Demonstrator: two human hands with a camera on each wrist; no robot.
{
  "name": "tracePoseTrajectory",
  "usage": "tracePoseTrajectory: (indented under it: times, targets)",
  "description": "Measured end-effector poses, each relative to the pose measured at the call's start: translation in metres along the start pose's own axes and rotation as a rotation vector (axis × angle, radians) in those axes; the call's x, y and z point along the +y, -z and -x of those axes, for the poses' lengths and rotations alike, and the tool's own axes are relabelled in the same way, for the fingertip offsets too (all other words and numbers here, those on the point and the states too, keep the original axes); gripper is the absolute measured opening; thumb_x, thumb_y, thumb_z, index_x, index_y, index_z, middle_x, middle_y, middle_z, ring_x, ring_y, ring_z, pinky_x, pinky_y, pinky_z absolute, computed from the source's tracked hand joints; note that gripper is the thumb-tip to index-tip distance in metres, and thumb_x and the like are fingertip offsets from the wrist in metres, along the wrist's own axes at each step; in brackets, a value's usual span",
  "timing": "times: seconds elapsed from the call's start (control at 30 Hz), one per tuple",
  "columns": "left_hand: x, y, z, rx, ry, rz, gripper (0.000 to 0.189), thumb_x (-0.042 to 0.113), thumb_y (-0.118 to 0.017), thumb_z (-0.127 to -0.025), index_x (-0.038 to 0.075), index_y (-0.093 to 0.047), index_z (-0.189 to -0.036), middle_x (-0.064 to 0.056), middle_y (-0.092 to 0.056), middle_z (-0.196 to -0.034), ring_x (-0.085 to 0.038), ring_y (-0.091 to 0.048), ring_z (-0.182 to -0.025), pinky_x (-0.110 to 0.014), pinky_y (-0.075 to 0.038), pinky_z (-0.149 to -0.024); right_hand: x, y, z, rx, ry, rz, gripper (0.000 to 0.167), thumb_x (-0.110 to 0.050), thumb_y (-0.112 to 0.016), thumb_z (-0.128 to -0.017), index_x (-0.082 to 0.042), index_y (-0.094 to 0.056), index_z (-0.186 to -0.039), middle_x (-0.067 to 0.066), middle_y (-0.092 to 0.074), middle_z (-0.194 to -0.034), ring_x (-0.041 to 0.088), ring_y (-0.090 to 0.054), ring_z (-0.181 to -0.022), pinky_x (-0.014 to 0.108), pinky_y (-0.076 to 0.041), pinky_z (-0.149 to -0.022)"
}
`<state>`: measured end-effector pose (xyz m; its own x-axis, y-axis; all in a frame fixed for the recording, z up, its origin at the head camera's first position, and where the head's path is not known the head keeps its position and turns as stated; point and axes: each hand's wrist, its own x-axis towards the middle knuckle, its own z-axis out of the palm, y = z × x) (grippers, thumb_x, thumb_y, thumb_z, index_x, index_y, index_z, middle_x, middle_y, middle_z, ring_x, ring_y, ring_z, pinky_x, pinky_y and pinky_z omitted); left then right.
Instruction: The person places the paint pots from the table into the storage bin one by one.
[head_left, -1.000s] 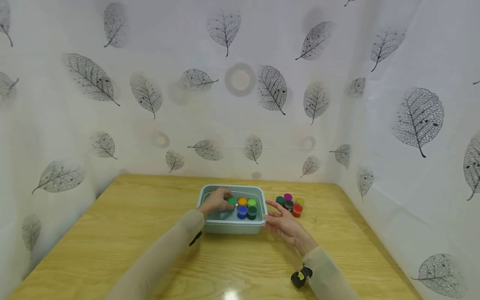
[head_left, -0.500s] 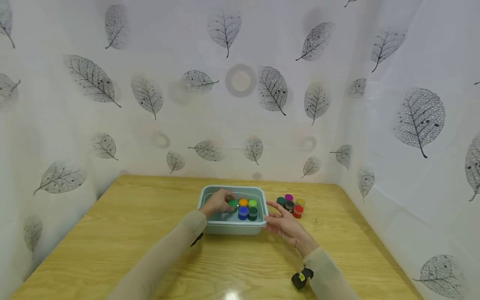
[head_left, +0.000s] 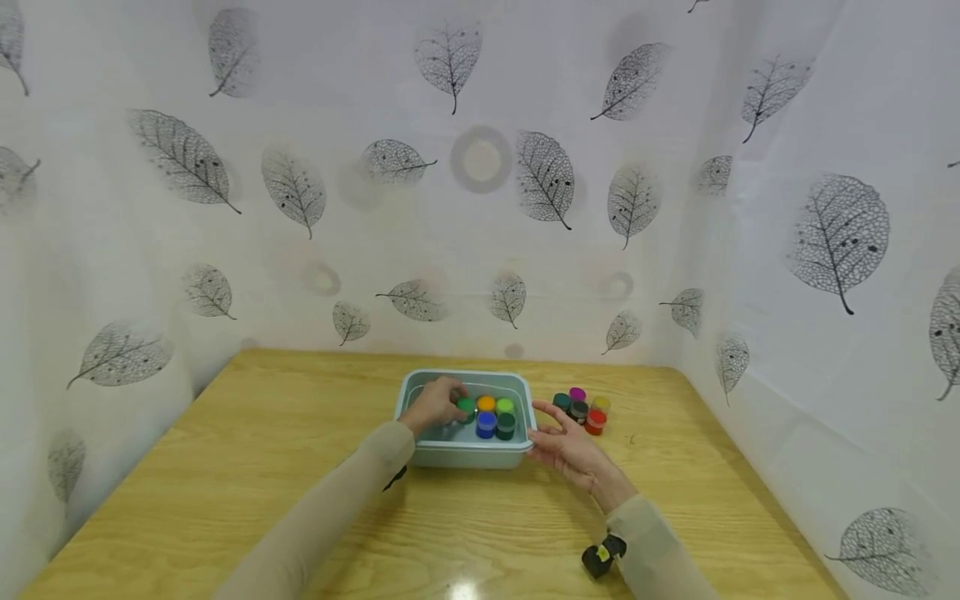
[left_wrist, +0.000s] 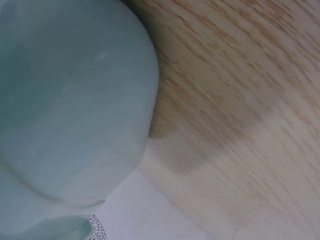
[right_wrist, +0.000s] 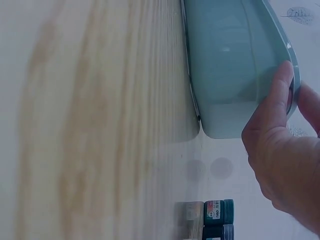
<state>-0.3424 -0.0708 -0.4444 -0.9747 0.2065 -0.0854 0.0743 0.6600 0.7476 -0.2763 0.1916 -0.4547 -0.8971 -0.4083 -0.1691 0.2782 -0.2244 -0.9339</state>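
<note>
In the head view my left hand (head_left: 432, 403) reaches into a pale blue-green plastic basin (head_left: 467, 447). Its thumb and fingers pinch a small paint jar with a green lid (head_left: 467, 407). Right beside that jar stand an orange jar (head_left: 486, 404), a light green jar (head_left: 505, 407), a blue jar (head_left: 486, 425) and a dark green jar (head_left: 505, 427). My right hand (head_left: 572, 454) touches the basin's right end from outside, thumb and fingers spread along the rim. The right wrist view shows its fingertips at the rim. The left wrist view shows only the basin's outer wall (left_wrist: 85, 100).
To the right of the basin, close to my right hand, a cluster of paint jars sits on the wooden table (head_left: 300, 467): teal (head_left: 561, 402), magenta (head_left: 577, 393), black (head_left: 578, 411), yellow (head_left: 601, 404) and red (head_left: 596, 422). A leaf-patterned curtain (head_left: 480, 233) hangs behind.
My left hand has shifted slightly right with the green jar, which now sits a little lower against the orange and blue jars. The right hand stays at the basin's end.
</note>
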Motion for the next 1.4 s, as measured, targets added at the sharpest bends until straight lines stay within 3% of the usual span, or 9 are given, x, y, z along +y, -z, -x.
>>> tracePoseTrajectory:
  times: [0.33, 0.57, 1.0, 1.13, 1.4]
  targets:
    - [0.001, -0.0007, -0.0012, 0.011, 0.006, 0.039, 0.034, 0.002, -0.077, -0.081, 0.002, -0.066, -0.113, -0.011, -0.068, -0.092, -0.017, -0.067, -0.074, -0.027, -0.057, -0.066, -0.0009, -0.0004, -0.0005, 0.011, 0.002, 0.0, 0.066, -0.002, -0.058, -0.097, -0.013, -0.024, -0.153, 0.015, -0.056, -0.115, 0.017, -0.069, -0.089, 0.033, -0.058, -0.088]
    - [0.0034, -0.0008, 0.0011, 0.01, 0.017, 0.059, 0.034, 0.003, -0.076, -0.082, 0.0, -0.065, -0.114, -0.011, -0.067, -0.091, -0.017, -0.067, -0.071, -0.026, -0.057, -0.064, 0.0, 0.0006, -0.0003, 0.003, -0.005, -0.011, 0.065, -0.002, -0.057, -0.098, -0.014, -0.024, -0.153, 0.015, -0.055, -0.116, 0.017, -0.069, -0.089, 0.034, -0.057, -0.09]
    - [0.003, 0.0032, 0.0042, 0.051, -0.027, 0.026, 0.032, 0.006, -0.079, -0.08, 0.003, -0.067, -0.11, -0.01, -0.068, -0.1, -0.021, -0.062, -0.088, -0.033, -0.056, -0.075, 0.0003, 0.0003, -0.0011, 0.007, -0.006, -0.005, 0.066, -0.001, -0.057, -0.097, -0.013, -0.024, -0.153, 0.016, -0.054, -0.117, 0.018, -0.069, -0.09, 0.035, -0.056, -0.092]
    - [0.0019, 0.0037, 0.0026, 0.078, -0.038, 0.034, 0.032, 0.007, -0.08, -0.079, 0.003, -0.068, -0.108, -0.011, -0.069, -0.103, -0.023, -0.063, -0.094, -0.039, -0.056, -0.082, 0.0, -0.0002, -0.0009, 0.009, -0.006, -0.005, 0.066, -0.001, -0.057, -0.097, -0.013, -0.024, -0.153, 0.016, -0.055, -0.116, 0.017, -0.069, -0.09, 0.036, -0.055, -0.093]
    - [0.0044, 0.0067, 0.0029, 0.194, -0.055, 0.072, 0.018, 0.016, -0.076, -0.086, 0.008, -0.071, -0.101, -0.006, -0.069, -0.096, -0.02, -0.062, -0.087, -0.034, -0.055, -0.077, 0.0002, -0.0008, 0.0008, 0.01, -0.008, -0.004, 0.066, -0.001, -0.058, -0.097, -0.013, -0.024, -0.153, 0.017, -0.054, -0.118, 0.017, -0.069, -0.091, 0.036, -0.055, -0.093]
